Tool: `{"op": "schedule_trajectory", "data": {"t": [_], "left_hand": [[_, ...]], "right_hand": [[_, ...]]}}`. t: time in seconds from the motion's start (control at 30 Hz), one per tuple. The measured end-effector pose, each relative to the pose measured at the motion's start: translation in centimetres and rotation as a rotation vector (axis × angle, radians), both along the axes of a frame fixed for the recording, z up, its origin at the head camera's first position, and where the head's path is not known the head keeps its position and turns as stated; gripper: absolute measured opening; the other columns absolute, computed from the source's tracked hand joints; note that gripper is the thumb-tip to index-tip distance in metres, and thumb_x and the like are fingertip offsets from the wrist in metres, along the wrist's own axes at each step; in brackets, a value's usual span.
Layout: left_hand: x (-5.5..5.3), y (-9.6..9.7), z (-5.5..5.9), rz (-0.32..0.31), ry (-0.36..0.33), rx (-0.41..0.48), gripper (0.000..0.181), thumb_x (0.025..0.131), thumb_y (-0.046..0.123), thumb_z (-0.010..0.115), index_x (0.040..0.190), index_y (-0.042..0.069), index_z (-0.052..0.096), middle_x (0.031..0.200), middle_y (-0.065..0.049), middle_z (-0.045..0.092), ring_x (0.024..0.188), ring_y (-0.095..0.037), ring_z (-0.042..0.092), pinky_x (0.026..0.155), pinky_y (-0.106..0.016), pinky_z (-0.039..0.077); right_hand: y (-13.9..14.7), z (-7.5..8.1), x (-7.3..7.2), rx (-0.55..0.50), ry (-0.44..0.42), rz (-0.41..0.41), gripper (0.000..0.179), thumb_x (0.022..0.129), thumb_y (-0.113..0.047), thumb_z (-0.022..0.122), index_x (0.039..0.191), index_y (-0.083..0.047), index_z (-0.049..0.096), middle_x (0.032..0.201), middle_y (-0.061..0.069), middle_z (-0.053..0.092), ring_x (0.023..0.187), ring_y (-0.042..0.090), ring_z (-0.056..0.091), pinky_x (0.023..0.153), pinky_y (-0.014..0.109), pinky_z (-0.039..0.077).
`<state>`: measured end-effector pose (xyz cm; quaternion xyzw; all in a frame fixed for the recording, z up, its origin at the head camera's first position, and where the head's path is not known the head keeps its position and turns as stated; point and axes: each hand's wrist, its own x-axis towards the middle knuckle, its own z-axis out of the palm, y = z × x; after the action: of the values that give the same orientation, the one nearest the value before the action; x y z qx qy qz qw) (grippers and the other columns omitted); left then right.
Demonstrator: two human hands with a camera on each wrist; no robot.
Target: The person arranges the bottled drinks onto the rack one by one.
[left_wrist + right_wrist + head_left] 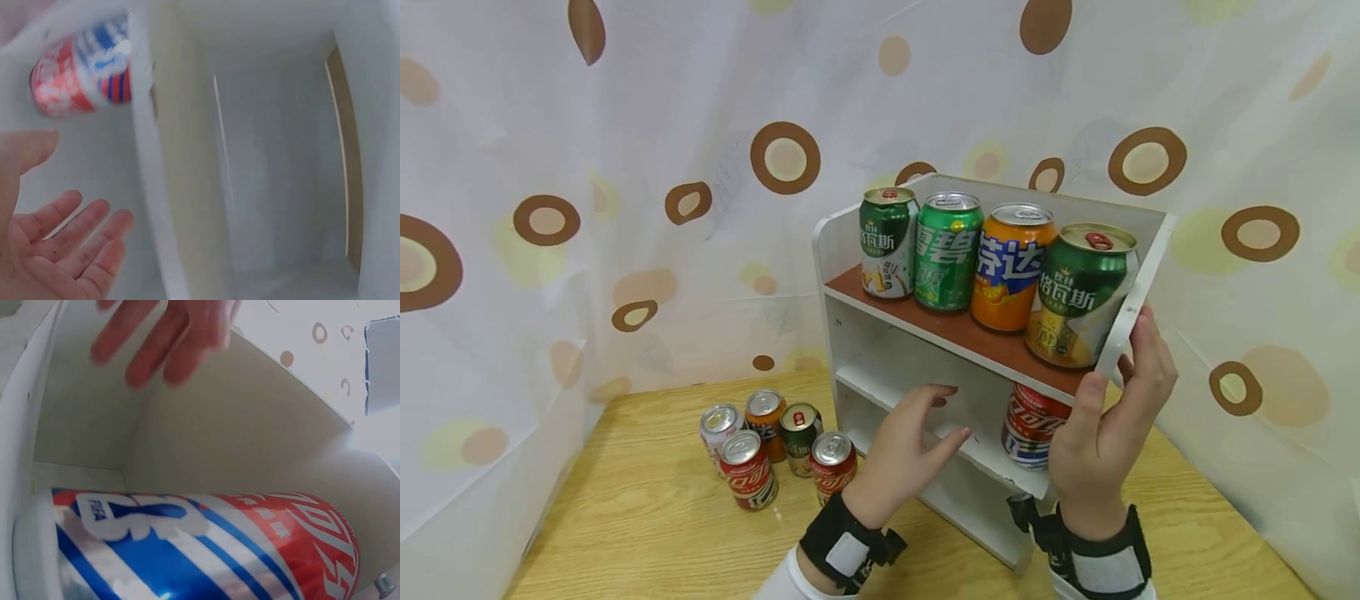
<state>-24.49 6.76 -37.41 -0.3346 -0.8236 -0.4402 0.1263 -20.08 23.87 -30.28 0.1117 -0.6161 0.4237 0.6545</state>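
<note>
My left hand [898,454] is held before the middle level of a white shelf unit [887,358], thumb and fingers apart with nothing between them. A red soda can [1033,425] with blue and white stripes stands at that level's right end; in the left wrist view the can [84,72] is beyond my thumb. At the unit's right side is my right hand [1101,442], its fingers extended by the side panel and its thumb near the front edge. In the right wrist view, blurred fingers [147,353] are apart from the striped can [187,544].
On the brown top level stand a green-and-white can [887,246], a green can [949,254], an orange can [1011,267] and a green-and-gold can [1078,296]. Several more cans, including a red can [748,471], cluster on the wooden table [647,500] left of the unit.
</note>
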Motion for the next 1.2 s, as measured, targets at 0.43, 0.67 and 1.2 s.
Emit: {"op": "schedule_trajectory", "data": {"t": [0.43, 0.67, 1.2], "left_hand": [[0.0, -5.8, -1.0, 0.245, -0.027, 0.053, 0.046, 0.095, 0.024, 0.076, 0.135, 0.006, 0.060, 0.129, -0.009, 0.066, 0.118, -0.027, 0.063, 0.094, -0.047, 0.056], [-0.1, -7.9, -2.6, 0.373, -0.101, 0.047, 0.053, 0.091, 0.029, 0.080, 0.134, 0.004, 0.060, 0.130, -0.012, 0.065, 0.118, -0.032, 0.062, 0.094, -0.050, 0.054], [-0.9, -10.2, -7.0, 0.460, -0.145, -0.018, 0.060, 0.087, 0.029, 0.084, 0.131, 0.000, 0.057, 0.123, -0.017, 0.063, 0.115, -0.034, 0.061, 0.093, -0.051, 0.055]], "right_hand": [[-0.1, 0.0, 0.0, -0.010, -0.014, 0.002, 0.051, 0.104, -0.021, 0.044, 0.139, 0.016, 0.039, 0.147, 0.021, 0.044, 0.137, 0.028, 0.040, 0.110, 0.031, 0.035], [-0.1, 0.0, 0.1, -0.014, -0.009, 0.008, 0.052, 0.105, -0.023, 0.044, 0.139, 0.016, 0.039, 0.147, 0.020, 0.045, 0.136, 0.027, 0.040, 0.109, 0.030, 0.035], [-0.1, 0.0, 0.1, -0.019, -0.011, 0.011, 0.053, 0.106, -0.025, 0.045, 0.139, 0.016, 0.039, 0.147, 0.020, 0.044, 0.136, 0.027, 0.040, 0.112, 0.031, 0.036]]}}
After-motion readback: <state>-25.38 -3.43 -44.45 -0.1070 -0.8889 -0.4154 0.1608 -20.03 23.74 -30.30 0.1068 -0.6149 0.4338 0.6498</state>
